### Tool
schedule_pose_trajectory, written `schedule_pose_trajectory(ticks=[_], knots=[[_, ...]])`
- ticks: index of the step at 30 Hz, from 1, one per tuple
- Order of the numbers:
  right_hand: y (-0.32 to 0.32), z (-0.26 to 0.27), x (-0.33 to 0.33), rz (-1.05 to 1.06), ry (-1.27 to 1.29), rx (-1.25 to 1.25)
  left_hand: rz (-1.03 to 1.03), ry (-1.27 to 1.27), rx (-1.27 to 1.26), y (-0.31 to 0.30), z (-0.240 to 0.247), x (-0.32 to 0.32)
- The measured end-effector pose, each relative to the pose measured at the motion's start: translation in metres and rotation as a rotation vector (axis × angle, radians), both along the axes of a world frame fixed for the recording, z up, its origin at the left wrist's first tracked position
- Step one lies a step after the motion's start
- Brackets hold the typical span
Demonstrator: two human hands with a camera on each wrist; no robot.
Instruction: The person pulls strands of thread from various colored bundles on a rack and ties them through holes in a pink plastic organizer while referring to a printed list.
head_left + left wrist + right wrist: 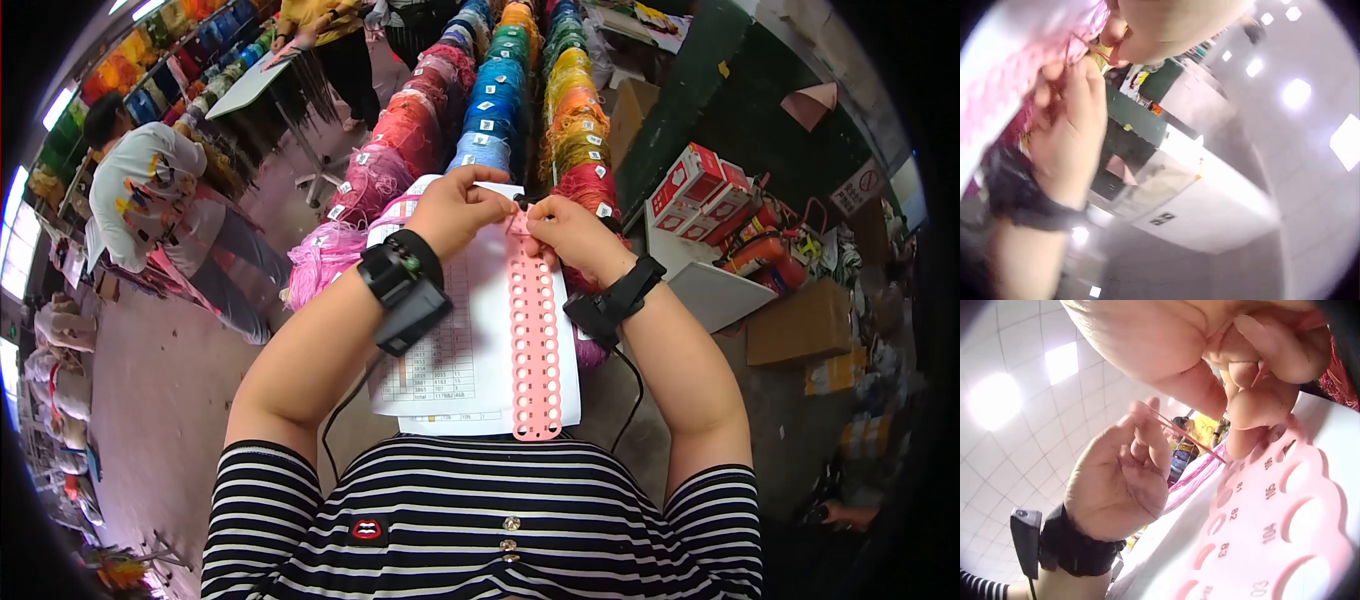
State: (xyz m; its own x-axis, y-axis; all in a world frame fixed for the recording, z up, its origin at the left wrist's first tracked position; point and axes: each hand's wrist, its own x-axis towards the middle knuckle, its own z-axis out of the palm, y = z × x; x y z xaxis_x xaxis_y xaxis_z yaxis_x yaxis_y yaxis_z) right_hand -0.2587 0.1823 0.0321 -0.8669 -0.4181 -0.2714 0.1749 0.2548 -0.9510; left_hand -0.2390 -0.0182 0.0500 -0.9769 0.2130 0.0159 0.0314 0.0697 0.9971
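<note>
A long pink card (535,340) with numbered holes along both edges lies over white printed sheets (440,340). At its top end my right hand (580,238) grips the card, fingers curled; a bit of thread shows between them in the right wrist view. My left hand (455,212) is just left of it, thumb and fingers pinching a thin reddish-pink thread (1185,435). That thread stretches from the left fingertips to the card's edge by the right fingers. The left wrist view is blurred, with my right hand (1072,125) beside the pink card.
Rows of coloured yarn hanks (490,110) run away beyond the sheets. Pink hanks (330,255) hang at the left. Red-and-white boxes (690,185) and fire extinguishers (775,255) are at the right. A person in a white shirt (150,190) bends at the left; another stands behind.
</note>
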Motion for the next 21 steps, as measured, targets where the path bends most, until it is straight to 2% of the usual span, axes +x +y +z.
schedule_pose_trajectory(ticks=[2, 3, 6, 7, 10, 11, 13, 14, 15, 16, 17, 19, 21], knots=[[-0.002, -0.005, 0.003, -0.019, 0.024, -0.009, -0.013, -0.247, 0.370, 0.005, 0.016, 0.013], [-0.002, -0.004, 0.006, -0.031, 0.023, -0.017, -0.036, -0.258, 0.466, 0.007, 0.010, 0.010], [0.000, 0.003, 0.011, -0.080, -0.007, -0.098, -0.081, -0.283, 0.506, 0.009, 0.010, 0.011], [0.002, 0.007, 0.012, -0.101, -0.009, -0.144, -0.094, -0.268, 0.485, 0.009, 0.006, 0.010], [0.004, 0.021, 0.027, -0.142, -0.032, -0.318, -0.152, -0.093, 0.166, 0.013, 0.000, 0.014], [0.005, 0.027, 0.032, -0.137, -0.026, -0.367, -0.238, 0.001, 0.137, 0.016, -0.017, 0.008], [0.003, 0.047, 0.046, -0.139, -0.030, -0.422, -0.271, 0.164, -0.103, 0.017, -0.021, 0.017], [0.013, 0.042, 0.041, -0.081, 0.006, -0.375, -0.249, 0.273, -0.208, 0.017, -0.028, 0.018], [0.019, 0.025, 0.035, -0.156, 0.202, -0.230, -0.252, 0.154, -0.145, 0.017, -0.017, 0.024], [0.023, 0.011, 0.030, -0.231, 0.399, -0.083, -0.241, 0.143, -0.061, 0.016, -0.013, 0.029], [0.030, 0.011, 0.031, -0.251, 0.447, 0.035, -0.232, 0.133, 0.024, 0.016, -0.010, 0.032], [0.027, 0.011, 0.039, -0.176, 0.150, -0.101, -0.289, 0.084, 0.172, 0.016, 0.009, 0.048], [0.024, 0.016, 0.044, -0.067, -0.057, -0.183, -0.319, 0.146, 0.148, 0.015, 0.021, 0.060]])
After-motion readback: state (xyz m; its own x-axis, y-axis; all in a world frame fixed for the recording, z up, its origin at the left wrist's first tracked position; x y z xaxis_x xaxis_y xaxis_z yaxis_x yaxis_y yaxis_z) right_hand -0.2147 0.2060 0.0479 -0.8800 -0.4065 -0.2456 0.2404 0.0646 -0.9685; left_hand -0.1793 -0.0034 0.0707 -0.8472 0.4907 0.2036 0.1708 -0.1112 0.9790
